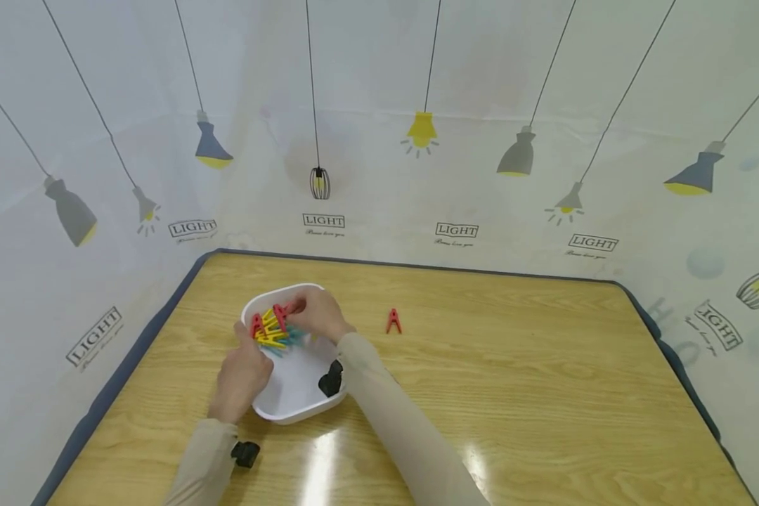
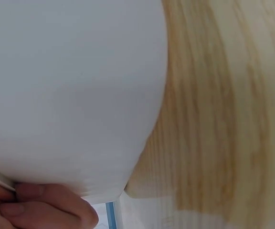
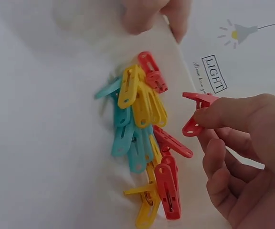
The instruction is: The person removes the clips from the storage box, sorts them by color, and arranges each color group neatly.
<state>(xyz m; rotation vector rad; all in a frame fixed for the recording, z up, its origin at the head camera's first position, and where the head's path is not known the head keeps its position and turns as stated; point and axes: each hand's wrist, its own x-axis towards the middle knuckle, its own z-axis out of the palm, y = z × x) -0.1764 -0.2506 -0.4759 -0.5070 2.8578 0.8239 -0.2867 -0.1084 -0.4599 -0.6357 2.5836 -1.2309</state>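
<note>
My left hand (image 1: 243, 372) grips the left rim of a white plastic basin (image 1: 284, 420); in the left wrist view its curled fingers (image 2: 51, 210) hold the edge from outside. Over the basin's far part, my right hand (image 1: 320, 314) pinches a red clothespin (image 3: 191, 129) between thumb and fingers. Below it lies a heap of clothespins inside the basin: yellow ones (image 3: 143, 109), teal ones (image 3: 123, 138) and red ones (image 3: 168, 191). The heap rests against the basin's far left side.
A single red clothespin (image 1: 393, 321) lies on the wooden table (image 1: 531, 379), right of the basin. Black wrist devices (image 1: 245, 454) sit on both sleeves. A white backdrop printed with lamps (image 1: 379, 183) encloses the table's far and side edges.
</note>
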